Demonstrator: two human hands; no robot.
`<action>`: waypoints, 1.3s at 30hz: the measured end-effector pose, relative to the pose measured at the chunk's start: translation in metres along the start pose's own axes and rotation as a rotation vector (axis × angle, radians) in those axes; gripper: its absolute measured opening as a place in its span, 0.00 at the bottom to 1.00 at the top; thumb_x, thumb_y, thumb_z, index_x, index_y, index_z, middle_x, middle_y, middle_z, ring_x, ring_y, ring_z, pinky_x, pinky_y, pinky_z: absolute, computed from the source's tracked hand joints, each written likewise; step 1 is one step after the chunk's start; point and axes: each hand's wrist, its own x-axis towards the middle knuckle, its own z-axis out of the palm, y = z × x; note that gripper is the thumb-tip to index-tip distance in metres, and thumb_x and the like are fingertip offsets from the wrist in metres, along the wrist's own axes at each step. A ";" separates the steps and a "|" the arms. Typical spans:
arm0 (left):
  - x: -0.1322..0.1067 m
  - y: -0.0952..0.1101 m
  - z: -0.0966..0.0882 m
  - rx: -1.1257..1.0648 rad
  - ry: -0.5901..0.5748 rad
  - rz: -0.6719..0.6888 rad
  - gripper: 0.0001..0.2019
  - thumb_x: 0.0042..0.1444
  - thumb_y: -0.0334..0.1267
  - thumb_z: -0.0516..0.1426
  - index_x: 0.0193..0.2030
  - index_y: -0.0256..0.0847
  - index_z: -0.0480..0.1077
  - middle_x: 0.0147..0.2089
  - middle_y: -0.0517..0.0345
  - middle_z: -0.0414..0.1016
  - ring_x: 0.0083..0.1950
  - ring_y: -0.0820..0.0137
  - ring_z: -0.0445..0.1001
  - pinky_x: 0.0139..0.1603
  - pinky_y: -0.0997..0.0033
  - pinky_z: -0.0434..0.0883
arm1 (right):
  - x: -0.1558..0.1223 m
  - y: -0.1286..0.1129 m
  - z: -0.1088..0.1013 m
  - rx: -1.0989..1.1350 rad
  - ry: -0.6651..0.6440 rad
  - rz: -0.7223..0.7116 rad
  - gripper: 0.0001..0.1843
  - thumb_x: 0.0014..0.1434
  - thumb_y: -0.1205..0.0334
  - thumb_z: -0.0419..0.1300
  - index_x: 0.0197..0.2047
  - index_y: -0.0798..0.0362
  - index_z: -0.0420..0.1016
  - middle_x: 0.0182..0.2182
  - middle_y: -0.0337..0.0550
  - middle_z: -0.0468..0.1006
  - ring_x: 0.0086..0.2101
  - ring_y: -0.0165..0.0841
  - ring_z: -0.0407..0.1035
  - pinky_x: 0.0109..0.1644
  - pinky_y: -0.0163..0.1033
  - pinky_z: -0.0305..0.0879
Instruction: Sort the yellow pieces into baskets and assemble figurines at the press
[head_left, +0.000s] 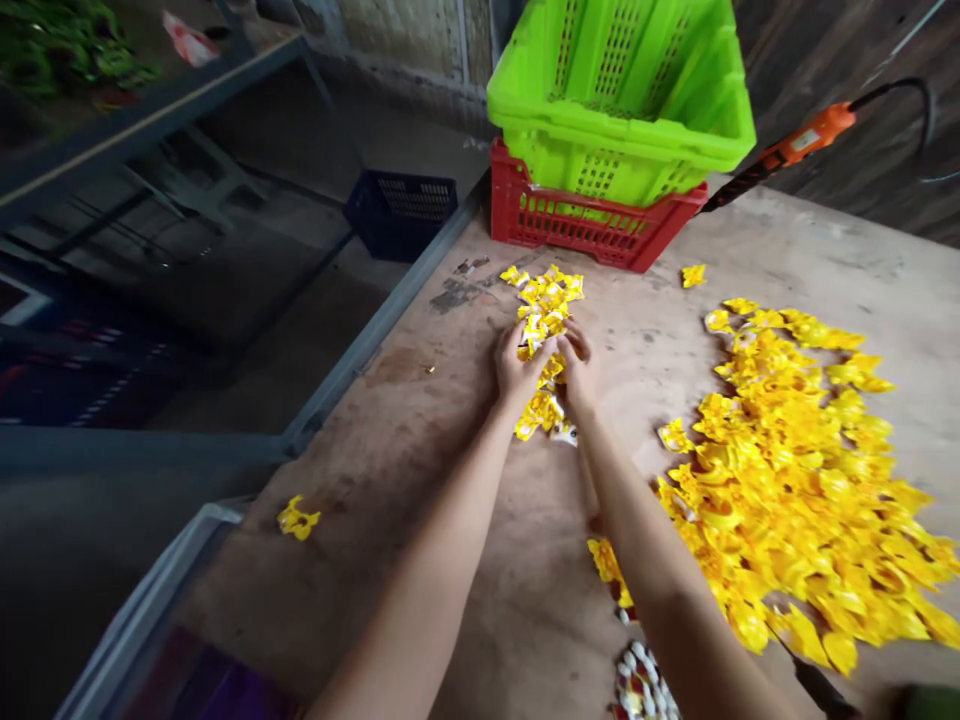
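Both hands meet over a narrow heap of small yellow plastic pieces with white parts near the middle of the wooden table. My left hand curls round pieces from the left side, its thumb pointing toward the other hand. From the right, my right hand closes in on the same pieces, fingers bent, the thumbs almost touching. The exact pieces gripped are partly hidden by the fingers. More yellow pieces lie just below the hands, beside a small white piece.
A large pile of yellow plastic pieces covers the table's right side. Behind stands a green crate nested in a red crate. An orange-handled tool leans beside them. Small white pieces lie near the right forearm.
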 end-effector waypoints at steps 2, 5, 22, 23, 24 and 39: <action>-0.008 0.007 0.000 -0.102 0.065 0.001 0.25 0.58 0.55 0.61 0.53 0.38 0.75 0.55 0.44 0.74 0.58 0.62 0.73 0.62 0.62 0.69 | -0.010 -0.005 0.010 0.084 0.039 0.015 0.28 0.60 0.43 0.57 0.58 0.50 0.73 0.63 0.50 0.70 0.62 0.38 0.64 0.63 0.47 0.66; -0.013 0.021 -0.008 -0.175 0.090 0.021 0.21 0.59 0.54 0.60 0.48 0.39 0.77 0.55 0.47 0.73 0.58 0.63 0.73 0.62 0.64 0.70 | -0.023 -0.013 0.018 0.172 0.074 0.045 0.26 0.59 0.44 0.57 0.52 0.52 0.77 0.62 0.50 0.71 0.63 0.40 0.64 0.64 0.48 0.65; -0.279 0.118 -0.238 -0.047 0.205 -0.077 0.23 0.60 0.58 0.55 0.51 0.44 0.76 0.67 0.49 0.66 0.66 0.52 0.69 0.64 0.52 0.71 | -0.352 -0.145 0.033 0.231 -0.140 0.182 0.13 0.61 0.49 0.60 0.42 0.41 0.83 0.55 0.42 0.78 0.57 0.45 0.69 0.64 0.55 0.65; -0.311 0.115 -0.262 -0.027 0.257 -0.122 0.22 0.60 0.56 0.55 0.51 0.44 0.76 0.66 0.48 0.66 0.65 0.51 0.70 0.63 0.52 0.72 | -0.386 -0.143 0.041 0.257 -0.198 0.232 0.12 0.60 0.49 0.60 0.41 0.41 0.84 0.55 0.42 0.78 0.57 0.45 0.70 0.63 0.56 0.66; -0.342 0.109 -0.284 -0.002 0.281 -0.186 0.21 0.60 0.53 0.56 0.52 0.43 0.76 0.67 0.47 0.66 0.65 0.51 0.70 0.63 0.52 0.72 | -0.419 -0.139 0.050 0.278 -0.244 0.272 0.12 0.60 0.49 0.61 0.40 0.40 0.84 0.54 0.42 0.79 0.56 0.45 0.70 0.62 0.56 0.66; -0.485 -0.018 -0.380 0.517 0.361 -0.519 0.24 0.55 0.52 0.59 0.56 0.43 0.74 0.66 0.43 0.67 0.71 0.49 0.60 0.73 0.45 0.54 | -0.493 -0.099 0.022 0.002 -0.647 0.309 0.16 0.63 0.60 0.53 0.44 0.49 0.82 0.45 0.46 0.84 0.47 0.41 0.76 0.56 0.50 0.70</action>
